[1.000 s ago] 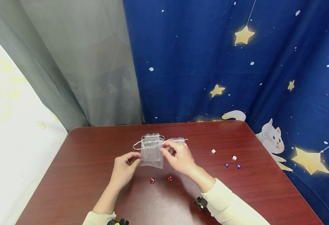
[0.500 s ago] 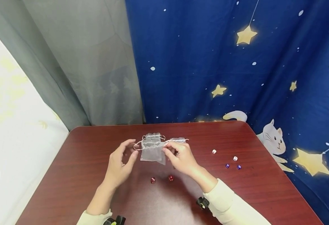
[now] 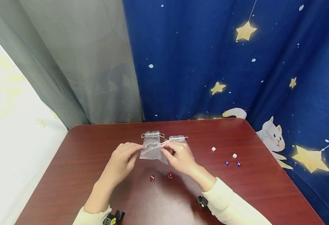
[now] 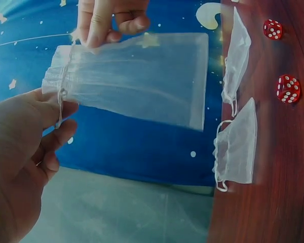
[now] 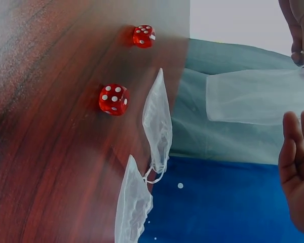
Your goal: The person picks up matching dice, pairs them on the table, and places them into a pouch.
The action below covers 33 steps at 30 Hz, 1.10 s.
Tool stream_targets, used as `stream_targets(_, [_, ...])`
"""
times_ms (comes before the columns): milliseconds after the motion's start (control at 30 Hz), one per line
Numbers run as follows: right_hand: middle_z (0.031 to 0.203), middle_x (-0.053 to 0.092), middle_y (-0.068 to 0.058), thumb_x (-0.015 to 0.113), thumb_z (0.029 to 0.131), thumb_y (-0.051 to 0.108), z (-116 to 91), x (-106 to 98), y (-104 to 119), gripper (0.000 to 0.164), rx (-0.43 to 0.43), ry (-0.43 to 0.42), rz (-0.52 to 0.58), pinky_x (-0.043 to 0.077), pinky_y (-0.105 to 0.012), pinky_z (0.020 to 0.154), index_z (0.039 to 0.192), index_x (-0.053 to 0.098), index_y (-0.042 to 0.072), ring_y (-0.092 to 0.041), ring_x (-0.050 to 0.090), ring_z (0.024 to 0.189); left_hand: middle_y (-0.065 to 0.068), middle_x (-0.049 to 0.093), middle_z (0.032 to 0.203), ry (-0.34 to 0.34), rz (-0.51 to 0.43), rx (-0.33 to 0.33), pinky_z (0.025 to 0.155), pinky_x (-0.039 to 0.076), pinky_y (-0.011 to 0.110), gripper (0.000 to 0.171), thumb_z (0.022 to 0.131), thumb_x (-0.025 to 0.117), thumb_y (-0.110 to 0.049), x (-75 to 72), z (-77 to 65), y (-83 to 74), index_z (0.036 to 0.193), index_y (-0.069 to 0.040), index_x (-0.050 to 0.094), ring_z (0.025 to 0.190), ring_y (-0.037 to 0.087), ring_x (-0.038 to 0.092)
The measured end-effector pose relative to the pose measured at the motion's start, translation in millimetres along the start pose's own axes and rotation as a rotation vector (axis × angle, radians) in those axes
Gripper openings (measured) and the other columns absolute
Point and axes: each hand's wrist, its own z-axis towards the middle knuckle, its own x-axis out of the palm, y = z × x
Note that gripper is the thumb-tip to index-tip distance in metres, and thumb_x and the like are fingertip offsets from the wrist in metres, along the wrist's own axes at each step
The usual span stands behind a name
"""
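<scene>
A sheer white organza drawstring bag [image 4: 142, 81] hangs flat between my hands, raised above the table. My right hand [image 3: 181, 157] pinches its edge near the gathered top, thumb against index finger. At the other side of that top is my left hand [image 3: 122, 159], its fingertips closed at the drawstring [image 4: 62, 93] by the knot. The left fingertips partly hide the string. Behind the held bag, two more organza bags lie on the table, one on the left [image 3: 152, 135] and one on the right [image 3: 178, 138], partly covered by my right hand.
Two red dice, one left [image 3: 152, 178] and one right [image 3: 170, 176], lie on the brown table [image 3: 97, 140] nearer me. Further right are two white dice [image 3: 213, 149] and two blue dice [image 3: 227, 163]. Curtains [image 3: 181, 62] hang behind the table's far edge.
My left hand has let go of the bag's lower part and moved up to its drawstring; the loop that stuck out left is now at those fingers. My right hand keeps its pinch.
</scene>
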Motion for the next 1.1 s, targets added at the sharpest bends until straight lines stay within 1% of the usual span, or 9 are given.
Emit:
stream_targets(167, [0.068, 0.061, 0.008, 0.074, 0.092, 0.010, -2.1, 5.9, -0.1, 0.001, 0.028, 0.034, 0.025, 0.045, -0.015, 0.055, 0.091, 0.073, 0.009, 0.000, 0.052, 0.059, 0.001, 0.074, 0.097, 0.028, 0.041, 0.016, 0.077, 0.045, 0.029, 0.034, 0.079, 0.067, 0.017, -3.6, -0.8, 0.7, 0.102, -0.005, 0.075, 0.088, 0.017, 0.068])
stream_targets(367, [0.072, 0.067, 0.005, 0.077, 0.088, 0.006, -6.0, 10.0, 1.3, 0.008, 0.059, 0.032, 0.042, 0.050, -0.015, 0.057, 0.095, 0.073, 0.007, 0.001, 0.058, 0.061, 0.000, 0.073, 0.095, 0.031, 0.093, 0.033, 0.075, 0.045, 0.032, 0.037, 0.075, 0.065, 0.021, -9.8, -2.8, 4.1, 0.101, -0.005, 0.074, 0.085, 0.017, 0.066])
stream_targets(533, [0.074, 0.069, 0.001, 0.076, 0.089, 0.007, -8.3, 14.0, 1.1, 0.008, 0.046, 0.014, 0.061, 0.052, -0.015, 0.057, 0.095, 0.072, 0.005, -0.001, 0.060, 0.062, -0.001, 0.072, 0.094, 0.047, 0.116, 0.008, 0.074, 0.046, 0.033, 0.035, 0.076, 0.067, 0.019, -12.1, -6.3, 8.4, 0.100, -0.006, 0.074, 0.086, 0.017, 0.066])
stream_targets(633, [0.074, 0.067, 0.002, 0.076, 0.088, 0.007, -10.2, 17.0, 1.0, 0.007, 0.023, 0.035, 0.051, 0.051, -0.015, 0.056, 0.094, 0.071, 0.006, -0.001, 0.058, 0.062, -0.002, 0.072, 0.094, 0.053, 0.140, -0.014, 0.073, 0.046, 0.034, 0.035, 0.076, 0.068, 0.019, -13.8, -9.1, 10.7, 0.099, -0.006, 0.074, 0.086, 0.017, 0.066])
stream_targets(767, [0.077, 0.066, 0.006, 0.076, 0.090, 0.011, -13.7, 21.7, 1.1, 0.005, 0.009, 0.126, -0.002, 0.050, -0.015, 0.058, 0.093, 0.072, 0.010, 0.002, 0.056, 0.065, -0.001, 0.072, 0.093, 0.059, 0.156, -0.032, 0.072, 0.047, 0.036, 0.034, 0.076, 0.068, 0.018, -16.3, -12.2, 12.8, 0.099, -0.006, 0.074, 0.085, 0.018, 0.066])
stream_targets(833, [0.079, 0.066, 0.008, 0.075, 0.091, 0.015, -15.5, 24.2, 1.5, 0.006, 0.029, 0.194, -0.031, 0.049, -0.013, 0.060, 0.095, 0.073, 0.011, 0.002, 0.057, 0.066, -0.001, 0.072, 0.093, 0.061, 0.160, -0.035, 0.071, 0.047, 0.036, 0.034, 0.076, 0.069, 0.019, -17.1, -13.4, 13.5, 0.099, -0.006, 0.074, 0.086, 0.018, 0.066])
stream_targets(933, [0.083, 0.067, 0.008, 0.074, 0.093, 0.021, -18.2, 28.1, 2.4, 0.011, 0.067, 0.307, -0.082, 0.049, -0.012, 0.064, 0.099, 0.073, 0.012, 0.000, 0.061, 0.069, -0.001, 0.072, 0.092, 0.056, 0.173, -0.032, 0.069, 0.046, 0.035, 0.034, 0.076, 0.069, 0.019, -17.7, -15.5, 14.1, 0.098, -0.005, 0.075, 0.084, 0.018, 0.066])
stream_targets(1033, [0.090, 0.071, 0.005, 0.074, 0.093, 0.027, -21.8, 32.8, 1.5, 0.018, 0.078, 0.401, -0.176, 0.052, -0.017, 0.068, 0.105, 0.072, 0.013, -0.006, 0.067, 0.075, -0.001, 0.072, 0.092, 0.053, 0.182, -0.030, 0.069, 0.045, 0.034, 0.034, 0.075, 0.069, 0.020, -17.7, -17.6, 14.7, 0.098, -0.005, 0.075, 0.084, 0.018, 0.066])
stream_targets(1100, [0.095, 0.073, 0.003, 0.074, 0.093, 0.029, -24.6, 36.6, 0.6, 0.021, 0.071, 0.447, -0.235, 0.055, -0.024, 0.072, 0.107, 0.071, 0.013, -0.009, 0.069, 0.080, -0.001, 0.072, 0.092, 0.056, 0.187, -0.034, 0.070, 0.045, 0.034, 0.035, 0.075, 0.068, 0.020, -17.9, -18.9, 15.0, 0.098, -0.005, 0.075, 0.084, 0.018, 0.066])
